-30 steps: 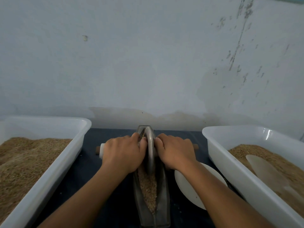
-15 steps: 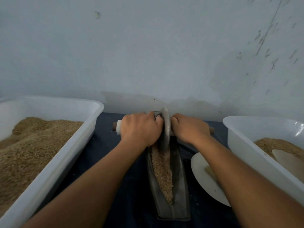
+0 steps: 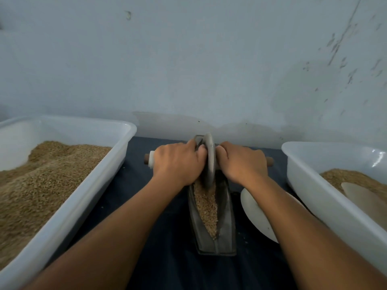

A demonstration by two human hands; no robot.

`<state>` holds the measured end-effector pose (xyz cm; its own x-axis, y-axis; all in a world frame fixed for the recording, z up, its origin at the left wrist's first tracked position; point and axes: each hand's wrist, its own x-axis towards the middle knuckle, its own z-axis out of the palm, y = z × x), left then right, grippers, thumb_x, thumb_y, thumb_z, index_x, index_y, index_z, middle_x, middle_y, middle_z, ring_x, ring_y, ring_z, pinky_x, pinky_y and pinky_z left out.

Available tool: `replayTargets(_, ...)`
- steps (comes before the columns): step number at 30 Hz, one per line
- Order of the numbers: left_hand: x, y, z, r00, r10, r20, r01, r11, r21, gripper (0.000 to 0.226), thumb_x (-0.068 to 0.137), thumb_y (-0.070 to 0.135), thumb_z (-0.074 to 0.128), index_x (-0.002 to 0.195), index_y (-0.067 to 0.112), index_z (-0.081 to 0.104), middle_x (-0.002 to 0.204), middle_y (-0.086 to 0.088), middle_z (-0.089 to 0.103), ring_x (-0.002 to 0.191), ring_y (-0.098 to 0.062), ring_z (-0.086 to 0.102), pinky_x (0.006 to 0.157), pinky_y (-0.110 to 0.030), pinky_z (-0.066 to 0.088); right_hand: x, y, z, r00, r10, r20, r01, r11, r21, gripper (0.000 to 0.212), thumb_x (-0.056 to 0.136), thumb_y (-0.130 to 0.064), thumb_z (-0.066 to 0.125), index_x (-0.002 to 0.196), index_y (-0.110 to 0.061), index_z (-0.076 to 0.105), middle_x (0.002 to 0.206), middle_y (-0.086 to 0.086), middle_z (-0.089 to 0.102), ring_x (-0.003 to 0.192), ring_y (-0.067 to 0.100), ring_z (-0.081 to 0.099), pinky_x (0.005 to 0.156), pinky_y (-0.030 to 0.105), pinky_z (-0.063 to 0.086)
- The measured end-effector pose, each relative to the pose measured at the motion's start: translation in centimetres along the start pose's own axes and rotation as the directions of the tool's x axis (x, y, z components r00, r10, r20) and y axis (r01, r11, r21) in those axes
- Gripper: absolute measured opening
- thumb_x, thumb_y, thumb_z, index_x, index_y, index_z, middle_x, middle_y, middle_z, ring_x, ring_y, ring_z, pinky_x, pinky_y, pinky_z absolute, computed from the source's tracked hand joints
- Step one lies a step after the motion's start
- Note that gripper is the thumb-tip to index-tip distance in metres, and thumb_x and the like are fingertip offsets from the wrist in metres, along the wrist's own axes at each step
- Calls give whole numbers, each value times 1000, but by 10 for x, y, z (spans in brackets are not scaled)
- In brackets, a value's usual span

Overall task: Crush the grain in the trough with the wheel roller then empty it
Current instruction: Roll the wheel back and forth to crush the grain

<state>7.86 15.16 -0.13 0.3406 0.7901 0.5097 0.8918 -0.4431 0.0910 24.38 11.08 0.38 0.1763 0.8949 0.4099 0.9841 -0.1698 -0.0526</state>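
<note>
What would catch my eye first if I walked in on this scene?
Two bare hands, left hand and right hand, grip a handle either side of a metal wheel roller standing in a narrow dark trough of grain at centre. Flanking it are two white tubs of grain, left tub and right tub.

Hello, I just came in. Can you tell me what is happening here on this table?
A person is crushing grain in a narrow dark trough with a wheel roller. The left hand and right hand each grip the axle handle on one side of the wheel, which stands at the far end of the trough. A white tub of grain sits on the left, another white tub on the right. The trough is not yet emptied.
</note>
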Motion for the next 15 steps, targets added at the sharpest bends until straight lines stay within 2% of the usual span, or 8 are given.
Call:
replayTargets(3, -10, 2, -5, 1000, 17, -18, -17, 1000, 9, 48, 94, 56, 10, 85, 27, 47, 75, 2, 58, 62, -23, 51, 54, -34, 28, -12, -1, -3, 1000, -4, 9, 3, 1000, 13, 48, 97, -51, 11, 93, -31, 54, 83, -3, 61, 77, 26, 58, 77, 44, 41)
replayTargets(7, -24, 7, -12, 996, 69, -48, -67, 997, 38, 50, 92, 56, 5, 89, 27, 46, 75, 2, 58, 60, -22, 50, 54, -34, 28, -32, 3, -6, 1000, -26, 14, 25, 999, 48, 48, 98, -51, 10, 97, -31, 54, 85, -4, 61, 73, 22, 54, 72, 41, 35)
replayTargets(11, -40, 7, -22, 995, 74, -63, -71, 996, 46, 47, 92, 55, 6, 88, 30, 45, 71, 6, 56, 50, -14, 36, 48, -29, 15, -48, 0, -15, 998, -68, 11, 67, 997, 42, 51, 99, -53, 9, 106, -32, 56, 90, -5, 63, 81, 23, 60, 76, 42, 39)
replayTargets(15, -54, 5, -30, 991, 98, -87, -93, 994, 60, 49, 93, 58, 7, 86, 31, 48, 68, 6, 59, 49, -15, 36, 47, -28, 13, -53, 4, -27, 981, -92, 168, 80, 994, 77, 51, 97, -57, 9, 104, -35, 55, 92, -5, 66, 85, 23, 60, 77, 42, 38)
